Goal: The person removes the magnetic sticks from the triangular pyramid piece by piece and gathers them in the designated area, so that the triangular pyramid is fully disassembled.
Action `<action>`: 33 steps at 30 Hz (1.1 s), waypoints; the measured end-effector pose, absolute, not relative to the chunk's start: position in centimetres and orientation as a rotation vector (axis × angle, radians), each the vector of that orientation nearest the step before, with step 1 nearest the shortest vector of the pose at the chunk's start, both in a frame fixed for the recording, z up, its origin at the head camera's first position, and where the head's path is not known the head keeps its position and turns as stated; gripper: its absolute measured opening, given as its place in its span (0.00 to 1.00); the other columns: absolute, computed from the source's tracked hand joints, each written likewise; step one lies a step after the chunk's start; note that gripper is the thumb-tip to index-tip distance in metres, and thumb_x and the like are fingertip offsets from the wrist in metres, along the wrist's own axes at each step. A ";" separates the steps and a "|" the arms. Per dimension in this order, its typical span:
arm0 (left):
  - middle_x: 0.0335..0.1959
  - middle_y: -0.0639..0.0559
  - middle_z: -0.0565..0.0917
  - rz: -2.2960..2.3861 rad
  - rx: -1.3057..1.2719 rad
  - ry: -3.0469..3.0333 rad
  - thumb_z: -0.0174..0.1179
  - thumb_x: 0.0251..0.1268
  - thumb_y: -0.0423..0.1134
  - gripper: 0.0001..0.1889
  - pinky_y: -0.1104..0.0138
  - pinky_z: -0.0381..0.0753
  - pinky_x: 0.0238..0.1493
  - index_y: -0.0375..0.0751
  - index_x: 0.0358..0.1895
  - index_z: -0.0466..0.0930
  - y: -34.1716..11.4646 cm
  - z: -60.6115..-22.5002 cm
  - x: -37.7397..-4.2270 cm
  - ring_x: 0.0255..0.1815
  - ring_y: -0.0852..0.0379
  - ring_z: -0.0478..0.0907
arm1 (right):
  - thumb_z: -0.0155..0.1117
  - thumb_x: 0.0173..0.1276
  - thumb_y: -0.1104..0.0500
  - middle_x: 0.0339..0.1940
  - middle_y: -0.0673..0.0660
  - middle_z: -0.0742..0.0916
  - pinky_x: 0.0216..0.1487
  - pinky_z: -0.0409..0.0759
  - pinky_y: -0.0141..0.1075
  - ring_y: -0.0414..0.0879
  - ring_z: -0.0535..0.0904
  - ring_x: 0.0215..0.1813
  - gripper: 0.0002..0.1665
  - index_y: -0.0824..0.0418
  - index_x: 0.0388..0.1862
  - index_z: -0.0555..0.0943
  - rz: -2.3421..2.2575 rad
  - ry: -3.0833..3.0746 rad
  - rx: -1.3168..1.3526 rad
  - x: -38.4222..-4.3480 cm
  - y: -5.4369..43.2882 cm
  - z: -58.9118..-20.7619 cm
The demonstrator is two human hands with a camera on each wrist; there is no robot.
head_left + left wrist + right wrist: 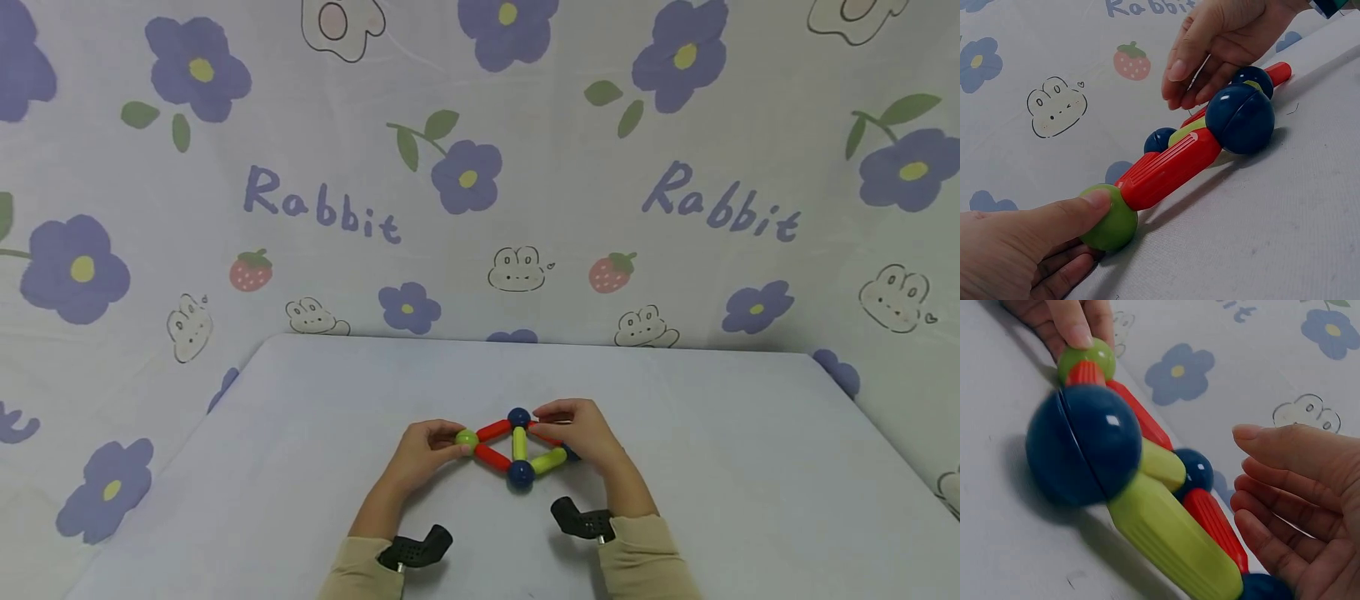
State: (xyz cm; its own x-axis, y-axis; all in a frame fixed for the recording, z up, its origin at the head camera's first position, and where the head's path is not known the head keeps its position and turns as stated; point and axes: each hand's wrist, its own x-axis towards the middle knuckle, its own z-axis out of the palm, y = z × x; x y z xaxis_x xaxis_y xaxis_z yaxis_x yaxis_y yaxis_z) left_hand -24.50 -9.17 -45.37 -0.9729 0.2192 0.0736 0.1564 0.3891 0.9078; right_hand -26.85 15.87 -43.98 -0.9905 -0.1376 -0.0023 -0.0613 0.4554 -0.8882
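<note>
A flat frame of two joined triangles, made of chunky toy rods and balls, lies on the white table (750,467). My left hand (422,454) pinches its green ball (467,442) between thumb and fingers. Two red rods (492,458) run from that ball to a front blue ball (520,475) and a back blue ball (518,417). A yellow-green rod (519,443) joins those two. Another blue ball (1266,587), at the right corner, is partly hidden by my right hand (583,432). In the right wrist view that hand's fingers are relaxed, beside a ribbed red rod (1217,525).
A second yellow-green rod (1175,540) links the front and right blue balls. In the left wrist view a red rod end (1280,73) sticks out past the farthest ball. A patterned cloth (562,192) hangs behind the table's back edge.
</note>
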 end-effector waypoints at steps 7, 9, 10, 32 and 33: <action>0.45 0.43 0.83 1.683 0.349 2.564 0.66 0.55 0.38 0.17 0.64 0.80 0.48 0.34 0.48 0.80 -9.7 -48.0 -26.3 0.43 0.54 0.80 | 0.69 0.58 0.58 0.42 0.57 0.86 0.54 0.78 0.42 0.47 0.80 0.48 0.15 0.62 0.43 0.84 -1.577 2.593 -0.226 -27.0 14.0 -44.0; 0.44 0.44 0.83 1.687 0.352 2.558 0.67 0.54 0.39 0.18 0.65 0.81 0.48 0.35 0.47 0.80 -9.8 -48.2 -26.5 0.43 0.55 0.80 | 0.69 0.57 0.57 0.42 0.57 0.87 0.54 0.78 0.42 0.47 0.80 0.47 0.15 0.62 0.43 0.84 -1.571 2.591 -0.248 -27.1 13.6 -44.1; 0.44 0.44 0.83 1.695 0.359 2.553 0.67 0.54 0.39 0.18 0.64 0.81 0.48 0.35 0.47 0.80 -9.8 -48.3 -26.6 0.43 0.54 0.80 | 0.70 0.57 0.57 0.41 0.56 0.87 0.53 0.78 0.42 0.46 0.80 0.47 0.15 0.62 0.42 0.84 -1.563 2.595 -0.258 -27.1 13.4 -44.1; 0.44 0.43 0.83 1.722 0.379 2.540 0.67 0.54 0.37 0.16 0.67 0.81 0.46 0.34 0.46 0.81 -10.0 -48.2 -27.2 0.42 0.54 0.81 | 0.69 0.55 0.64 0.34 0.54 0.85 0.41 0.81 0.35 0.42 0.79 0.36 0.07 0.63 0.34 0.84 -1.310 2.710 -0.434 -27.1 9.6 -44.2; 0.44 0.43 0.83 1.728 0.380 2.534 0.67 0.54 0.38 0.16 0.67 0.81 0.46 0.34 0.45 0.81 -10.0 -48.4 -27.3 0.42 0.54 0.81 | 0.70 0.55 0.63 0.34 0.54 0.84 0.41 0.80 0.35 0.42 0.78 0.37 0.07 0.63 0.34 0.84 -1.295 2.715 -0.428 -27.1 9.4 -44.2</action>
State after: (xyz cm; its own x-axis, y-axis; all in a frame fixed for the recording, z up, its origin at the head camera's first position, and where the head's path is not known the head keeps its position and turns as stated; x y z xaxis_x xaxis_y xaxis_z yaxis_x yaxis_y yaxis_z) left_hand -27.30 -10.05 -48.36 -0.9684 0.2303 0.0956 0.1731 0.3450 0.9225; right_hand -27.12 9.40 -44.25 -0.9551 -0.2951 0.0277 -0.2072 0.5979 -0.7743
